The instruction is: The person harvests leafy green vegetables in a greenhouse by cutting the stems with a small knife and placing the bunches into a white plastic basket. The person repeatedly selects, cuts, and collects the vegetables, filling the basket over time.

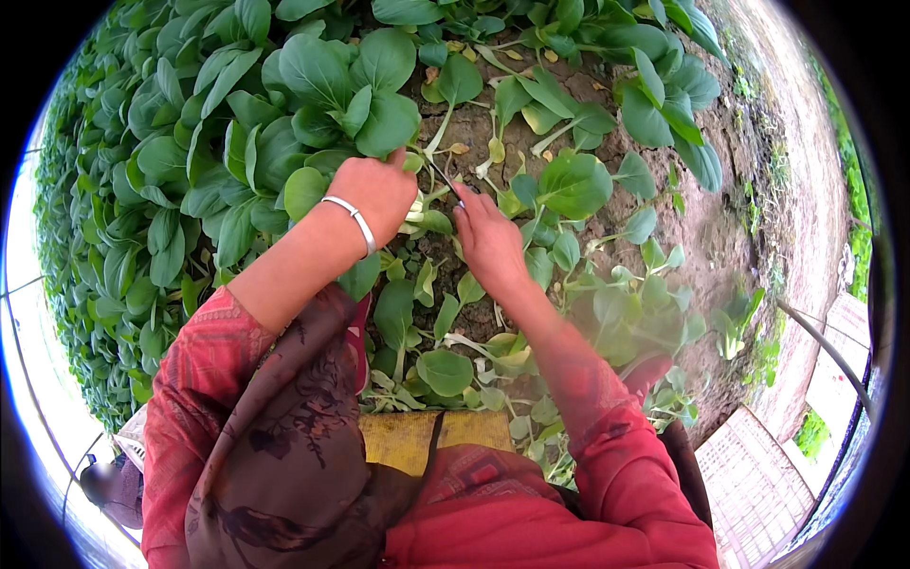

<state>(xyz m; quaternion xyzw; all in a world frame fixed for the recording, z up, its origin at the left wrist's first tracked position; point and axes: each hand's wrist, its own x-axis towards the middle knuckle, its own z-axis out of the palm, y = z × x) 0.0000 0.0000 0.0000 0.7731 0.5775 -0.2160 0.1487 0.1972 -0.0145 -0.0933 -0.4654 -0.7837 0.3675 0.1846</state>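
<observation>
Brown, crumbly soil [701, 228] makes up the garden bed, thickly covered on the left with bok choy plants [190, 161] and thinner toward the right, where bare earth shows between scattered seedlings. Cut leaves [445, 370] lie loose near a yellow mat [408, 438]. The left hand [379, 190], a silver bracelet [353, 220] at its wrist, grips one bok choy [365, 100] at its base. The right hand [485, 237] is clenched on a small knife [445, 180], its blade at that plant's stem.
</observation>
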